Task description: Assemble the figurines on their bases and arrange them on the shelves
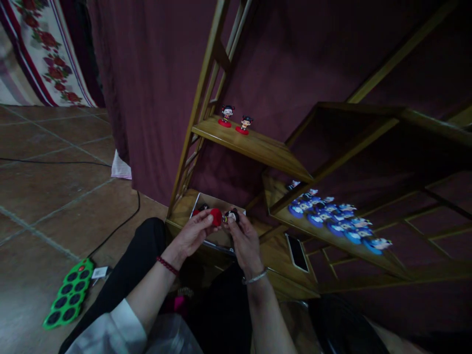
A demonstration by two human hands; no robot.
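Between the fingers of my left hand (pixel 193 232) is a round red base (pixel 216 217), its flat face tilted toward me. My right hand (pixel 245 243) pinches a small dark-haired figurine (pixel 232 215) close beside the base; whether the two parts touch I cannot tell. Both hands are over an open white box (pixel 221 239) on the low wooden shelf, and a dark-haired piece shows partly inside it behind my left hand. On the shelf above stand two similar figurines on red bases, one at the left (pixel 227 114) and one to its right (pixel 245 125).
Several figurines on blue bases (pixel 339 221) stand in rows on the right shelf (pixel 391 263). A phone (pixel 297 252) lies on the lower wooden board. On the tiled floor at left are a green power strip (pixel 70 294), its black cable and a white tag (pixel 100 273).
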